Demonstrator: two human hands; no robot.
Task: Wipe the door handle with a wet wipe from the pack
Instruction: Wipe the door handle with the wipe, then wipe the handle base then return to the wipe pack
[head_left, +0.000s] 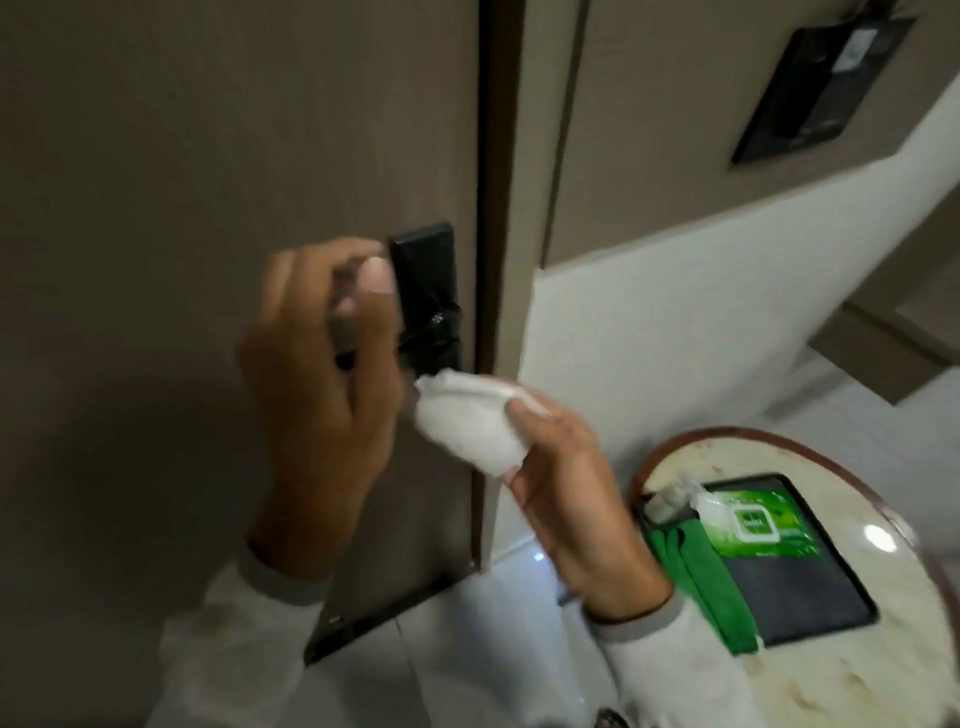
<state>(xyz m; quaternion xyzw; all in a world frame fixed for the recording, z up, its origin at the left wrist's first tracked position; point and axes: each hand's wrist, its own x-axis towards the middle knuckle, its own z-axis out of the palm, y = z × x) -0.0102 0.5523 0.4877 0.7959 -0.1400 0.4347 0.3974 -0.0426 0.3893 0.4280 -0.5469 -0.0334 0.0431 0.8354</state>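
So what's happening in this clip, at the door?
A person is cleaning a door handle. The left hand is wrapped around the dark lever on the black lock plate, while the right hand holds a bunched white wet wipe just below the handle; whether it touches the handle cannot be told. The green wipe pack lies on a black tray on a round table to the right, with a green cloth beside it.

I count two hands of mine — left hand (322, 374) and right hand (566, 493) — plus one wet wipe (467, 426), one door handle (431, 322), one green pack (753, 525), one black tray (810, 597), one green cloth (696, 582) and one round table (831, 680).
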